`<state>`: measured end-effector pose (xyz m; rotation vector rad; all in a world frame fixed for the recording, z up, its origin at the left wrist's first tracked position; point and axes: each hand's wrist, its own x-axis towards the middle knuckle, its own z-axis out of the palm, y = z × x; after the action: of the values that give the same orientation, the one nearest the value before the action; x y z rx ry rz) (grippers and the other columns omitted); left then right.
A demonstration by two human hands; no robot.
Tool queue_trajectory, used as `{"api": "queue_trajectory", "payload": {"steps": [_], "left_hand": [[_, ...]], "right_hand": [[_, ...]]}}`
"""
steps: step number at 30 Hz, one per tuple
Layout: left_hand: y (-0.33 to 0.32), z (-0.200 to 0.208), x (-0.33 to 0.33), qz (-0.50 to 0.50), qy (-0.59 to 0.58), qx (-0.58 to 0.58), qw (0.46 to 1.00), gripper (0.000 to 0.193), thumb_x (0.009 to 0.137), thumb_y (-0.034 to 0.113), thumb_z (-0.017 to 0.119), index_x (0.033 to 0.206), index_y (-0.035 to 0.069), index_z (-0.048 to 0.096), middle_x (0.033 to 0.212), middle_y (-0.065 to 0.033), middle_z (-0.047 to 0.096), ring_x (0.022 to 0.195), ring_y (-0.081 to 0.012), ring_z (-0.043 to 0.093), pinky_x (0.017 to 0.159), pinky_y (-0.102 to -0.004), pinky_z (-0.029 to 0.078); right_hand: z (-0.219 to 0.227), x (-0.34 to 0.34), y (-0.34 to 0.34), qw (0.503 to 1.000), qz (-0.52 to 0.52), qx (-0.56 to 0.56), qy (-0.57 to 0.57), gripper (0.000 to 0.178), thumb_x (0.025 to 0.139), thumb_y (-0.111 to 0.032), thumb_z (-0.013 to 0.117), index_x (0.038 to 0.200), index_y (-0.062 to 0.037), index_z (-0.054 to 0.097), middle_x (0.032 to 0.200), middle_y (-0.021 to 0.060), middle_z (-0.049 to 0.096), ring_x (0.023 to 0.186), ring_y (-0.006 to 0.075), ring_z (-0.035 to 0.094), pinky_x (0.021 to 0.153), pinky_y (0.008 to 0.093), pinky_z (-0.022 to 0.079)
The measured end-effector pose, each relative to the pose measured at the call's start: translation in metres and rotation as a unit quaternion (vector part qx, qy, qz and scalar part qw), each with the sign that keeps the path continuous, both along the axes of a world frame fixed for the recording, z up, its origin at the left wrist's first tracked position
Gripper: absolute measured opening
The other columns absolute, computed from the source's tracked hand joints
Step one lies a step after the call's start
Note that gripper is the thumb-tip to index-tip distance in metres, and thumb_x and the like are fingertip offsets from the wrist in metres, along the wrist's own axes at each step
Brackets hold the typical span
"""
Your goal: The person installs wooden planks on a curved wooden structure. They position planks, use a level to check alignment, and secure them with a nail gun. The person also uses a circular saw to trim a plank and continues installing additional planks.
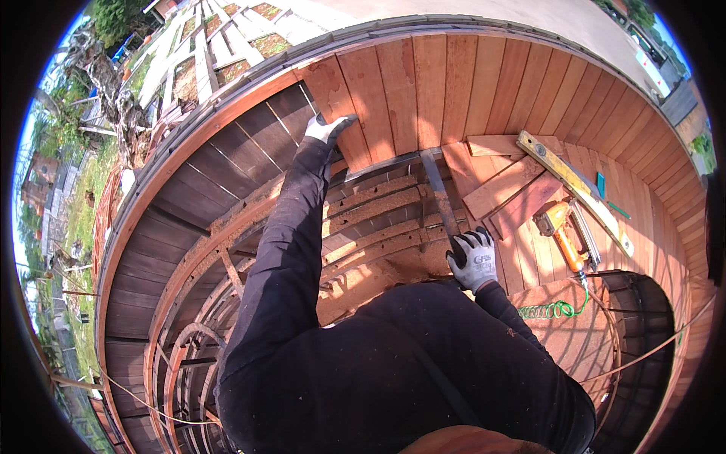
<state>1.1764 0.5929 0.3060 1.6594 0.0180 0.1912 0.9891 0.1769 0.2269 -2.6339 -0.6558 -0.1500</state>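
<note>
My left hand [327, 130], in a white glove with dark fingertips, is at the left edge of a reddish-brown wooden plank [331, 94]. It grips that edge, the thumb lying over the plank's face; the other fingers are partly hidden. The plank is the leftmost in a curved row of similar planks [475, 83]. My right hand [474, 259], gloved in white and dark grey, lies with fingers apart near the lower end of a narrow dark bar [439, 189]. Beside it are loose wooden boards [505, 189].
A yellow-framed spirit level [571, 181] lies on the planks at right. Next to it sits a yellow-orange air nailer [561, 234] with a coiled green hose [556, 309]. Open curved framing [378, 204] with sawdust spans the middle. Dark slats [234, 151] curve along the left.
</note>
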Motion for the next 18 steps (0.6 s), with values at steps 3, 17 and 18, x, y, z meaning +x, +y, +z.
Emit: {"api": "queue_trajectory", "payload": {"steps": [3, 17, 18], "left_hand": [[-0.004, 0.007, -0.004, -0.001, 0.017, -0.013, 1.000, 0.042, 0.080, 0.023, 0.079, 0.113, 0.002, 0.066, 0.103, -0.0056, 0.069, 0.093, -0.0151, 0.064, 0.081, -0.0307, 0.052], [-0.008, -0.003, -0.010, 0.009, 0.031, -0.063, 0.998, 0.043, 0.079, 0.017, 0.079, 0.116, 0.001, 0.063, 0.105, -0.0050, 0.068, 0.091, -0.0160, 0.064, 0.078, -0.0304, 0.052], [-0.011, -0.003, -0.011, 0.014, 0.037, -0.058, 0.998, 0.039, 0.080, 0.012, 0.077, 0.115, 0.001, 0.064, 0.103, -0.0051, 0.068, 0.088, -0.0159, 0.065, 0.077, -0.0297, 0.052]], "right_hand": [[0.001, 0.000, 0.000, 1.000, -0.003, -0.003, 0.002, 0.042, 0.079, -0.034, 0.068, 0.112, -0.0087, 0.064, 0.116, 0.0123, 0.060, 0.120, 0.0322, 0.048, 0.109, 0.0496, 0.030], [0.008, -0.003, -0.001, 1.000, -0.006, -0.007, 0.015, 0.041, 0.079, -0.034, 0.067, 0.113, -0.0109, 0.064, 0.115, 0.0101, 0.060, 0.118, 0.0304, 0.049, 0.109, 0.0476, 0.031], [0.009, -0.003, -0.001, 1.000, -0.010, -0.011, 0.021, 0.041, 0.079, -0.034, 0.067, 0.113, -0.0109, 0.064, 0.116, 0.0101, 0.059, 0.119, 0.0303, 0.048, 0.109, 0.0473, 0.031]]}}
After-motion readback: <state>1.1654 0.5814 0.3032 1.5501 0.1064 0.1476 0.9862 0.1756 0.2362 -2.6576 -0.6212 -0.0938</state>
